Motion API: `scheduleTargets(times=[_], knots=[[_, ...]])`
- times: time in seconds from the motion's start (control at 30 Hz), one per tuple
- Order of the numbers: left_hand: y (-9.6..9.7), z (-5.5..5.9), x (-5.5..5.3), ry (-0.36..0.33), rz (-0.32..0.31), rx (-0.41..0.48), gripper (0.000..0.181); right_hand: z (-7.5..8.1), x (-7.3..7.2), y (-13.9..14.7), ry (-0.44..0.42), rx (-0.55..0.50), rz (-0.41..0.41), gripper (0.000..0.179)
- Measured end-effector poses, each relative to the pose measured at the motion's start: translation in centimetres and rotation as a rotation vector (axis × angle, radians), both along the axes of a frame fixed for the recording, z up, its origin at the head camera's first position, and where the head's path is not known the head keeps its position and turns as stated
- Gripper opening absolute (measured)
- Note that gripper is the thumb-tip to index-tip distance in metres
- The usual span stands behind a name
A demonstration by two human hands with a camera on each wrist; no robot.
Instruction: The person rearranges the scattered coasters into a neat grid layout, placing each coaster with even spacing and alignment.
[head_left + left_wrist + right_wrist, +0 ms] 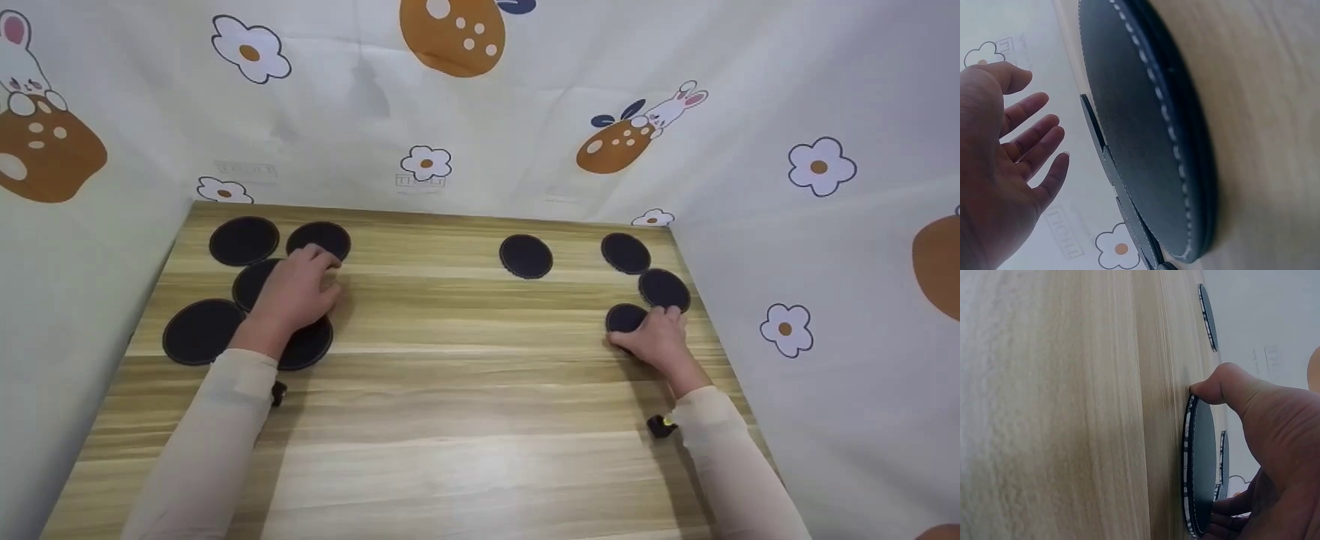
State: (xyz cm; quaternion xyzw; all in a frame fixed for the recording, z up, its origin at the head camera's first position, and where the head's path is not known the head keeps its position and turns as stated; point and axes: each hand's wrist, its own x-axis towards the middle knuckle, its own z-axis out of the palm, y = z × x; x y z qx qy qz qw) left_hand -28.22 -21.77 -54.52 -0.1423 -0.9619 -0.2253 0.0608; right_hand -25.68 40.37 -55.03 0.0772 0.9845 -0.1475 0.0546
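My left hand (296, 292) hovers with loosely bent fingers over the left group of round black coasters, holding nothing. Beneath its fingertips lies the back coaster (322, 236); under the wrist side is the front right coaster (311, 346), partly hidden. The left wrist view shows a large coaster (1134, 112) with white stitching, layered thick at its edge, beside the left hand (1008, 152). On the right, my right hand (660, 337) grips a black coaster (624, 319) by its rim, thumb on one edge and fingers on the opposite one. That coaster (1203, 461) stays close against the tabletop.
Other left coasters lie at the back corner (244, 241), the middle (253, 283) and the front left (201, 331). Beyond the right hand are two coasters (625, 253) (664, 289), plus a separate coaster (526, 256). Printed cloth walls (510, 150) enclose the wooden table (450, 420).
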Motion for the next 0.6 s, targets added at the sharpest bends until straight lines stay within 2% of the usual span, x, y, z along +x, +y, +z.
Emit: scheduleTargets(times=[0.17, 0.37, 0.6], knots=[[0.0, -0.2, -0.1, -0.006, 0.017, 0.001, 0.034, -0.3, 0.4, 0.1, 0.023, -0.02, 0.031, 0.115], [0.0, -0.3, -0.2, -0.018, 0.02, 0.011, 0.035, -1.5, 1.2, 0.2, 0.086, -0.122, 0.012, 0.121], [-0.2, -0.3, -0.2, -0.029, 0.006, 0.007, 0.035, -2.0, 1.3, 0.3, 0.185, -0.133, 0.014, 0.097]])
